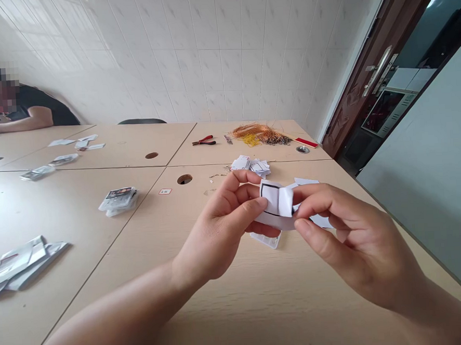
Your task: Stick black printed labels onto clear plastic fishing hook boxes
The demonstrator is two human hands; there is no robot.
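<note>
My left hand (233,214) pinches a small white paper card (270,197) with a black printed border, thumb in front and fingers behind. A flap on the card's right side is folded over. Close by on the right, my right hand (339,228) has thumb and forefinger curled together at the card's right edge; whatever is between those fingertips is too small to make out. Under the hands, a clear plastic box (269,240) shows partly on the table. Behind them lies a pile of white cards (249,163), and more white paper (306,181) is half hidden by my right hand.
Red-and-black pliers (204,141) and a bundle of copper-coloured strands (259,131) lie farther back. To the left are stacked clear packs (118,200) and silvery-white packets (21,263). The table has round holes (184,179). Another person (35,109) sits at the far left.
</note>
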